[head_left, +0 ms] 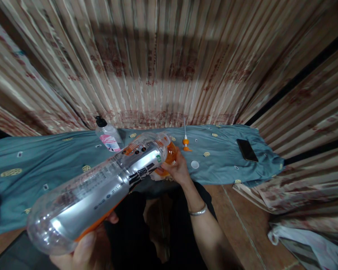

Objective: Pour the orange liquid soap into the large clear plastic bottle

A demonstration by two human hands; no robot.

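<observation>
My left hand (84, 249) grips the base of a large clear plastic bottle (101, 183) with a silver label, tilted with its neck pointing away toward the table. A little orange liquid lies along its lower side. My right hand (178, 168), with a metal bangle on the wrist, is wrapped round a smaller bottle of orange liquid (169, 155) at the large bottle's mouth. A white cap (195, 164) lies on the cloth just right of that hand. An orange and white pump nozzle (185, 142) rests behind it.
A teal patterned cloth (39, 165) covers the low table. A clear bottle with a black cap and pink label (108, 137) stands at its back. A dark phone (247, 150) lies at the right end. Striped curtains hang behind; white plastic bag (310, 243) on the floor.
</observation>
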